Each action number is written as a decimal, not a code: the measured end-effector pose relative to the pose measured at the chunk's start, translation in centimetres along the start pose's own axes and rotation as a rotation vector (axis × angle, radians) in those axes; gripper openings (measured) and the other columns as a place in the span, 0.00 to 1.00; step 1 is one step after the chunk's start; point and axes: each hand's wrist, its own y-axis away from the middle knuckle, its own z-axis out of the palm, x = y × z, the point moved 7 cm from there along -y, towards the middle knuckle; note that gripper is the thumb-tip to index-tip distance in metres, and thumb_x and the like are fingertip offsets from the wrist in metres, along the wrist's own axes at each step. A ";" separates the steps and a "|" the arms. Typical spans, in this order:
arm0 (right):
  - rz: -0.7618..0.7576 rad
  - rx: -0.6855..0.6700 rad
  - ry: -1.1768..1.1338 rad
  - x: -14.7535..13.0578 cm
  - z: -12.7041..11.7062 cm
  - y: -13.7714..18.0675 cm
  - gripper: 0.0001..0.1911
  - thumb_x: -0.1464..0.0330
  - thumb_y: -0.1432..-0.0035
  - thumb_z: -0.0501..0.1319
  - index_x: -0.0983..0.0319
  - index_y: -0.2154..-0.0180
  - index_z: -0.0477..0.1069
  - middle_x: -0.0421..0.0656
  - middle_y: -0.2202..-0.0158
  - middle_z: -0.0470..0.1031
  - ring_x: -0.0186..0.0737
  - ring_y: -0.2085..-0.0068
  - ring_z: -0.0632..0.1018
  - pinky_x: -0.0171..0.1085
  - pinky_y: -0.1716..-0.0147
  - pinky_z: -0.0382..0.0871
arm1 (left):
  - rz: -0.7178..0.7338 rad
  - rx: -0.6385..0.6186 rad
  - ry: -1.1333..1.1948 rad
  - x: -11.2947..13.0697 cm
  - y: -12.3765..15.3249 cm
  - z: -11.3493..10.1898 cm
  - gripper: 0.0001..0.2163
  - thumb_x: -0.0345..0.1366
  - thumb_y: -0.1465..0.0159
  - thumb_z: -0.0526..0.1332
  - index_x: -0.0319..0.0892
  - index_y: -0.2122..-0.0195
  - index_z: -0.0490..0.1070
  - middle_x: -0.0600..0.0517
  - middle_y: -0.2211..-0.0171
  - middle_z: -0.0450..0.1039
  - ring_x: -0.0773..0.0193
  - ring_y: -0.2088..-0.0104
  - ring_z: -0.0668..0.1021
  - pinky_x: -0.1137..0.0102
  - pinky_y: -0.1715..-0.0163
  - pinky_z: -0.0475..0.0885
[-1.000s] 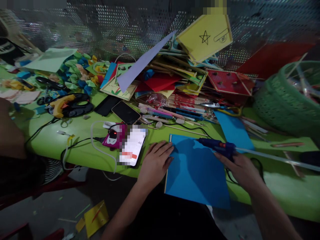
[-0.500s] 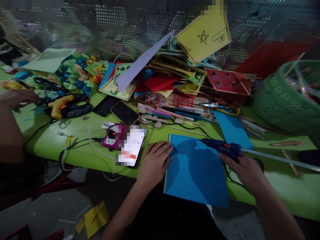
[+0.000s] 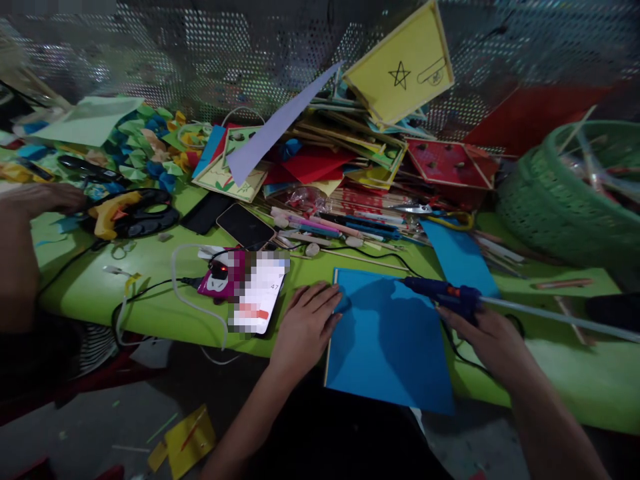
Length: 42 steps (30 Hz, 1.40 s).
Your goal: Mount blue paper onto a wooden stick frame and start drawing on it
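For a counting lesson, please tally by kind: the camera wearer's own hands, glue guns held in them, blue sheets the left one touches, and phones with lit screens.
Own hands: 2 (left hand, right hand)
Held glue gun: 1
Touched blue sheet: 1
Lit phone: 1
Total: 5

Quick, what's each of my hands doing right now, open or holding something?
Left hand: open, gripping nothing visible, fingertips at the left edge of the blue sheet.
Right hand: closed around the blue glue gun.
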 end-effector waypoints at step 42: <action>-0.008 -0.022 -0.012 -0.6 1.0 -0.3 0.28 0.39 0.44 0.62 0.54 0.80 0.68 0.40 0.83 0.67 0.44 0.78 0.70 0.40 0.78 0.58 | 0.012 0.016 -0.013 0.0 0.0 -0.1 0.16 0.36 0.20 0.59 0.48 0.34 0.76 0.51 0.33 0.78 0.53 0.31 0.77 0.50 0.29 0.70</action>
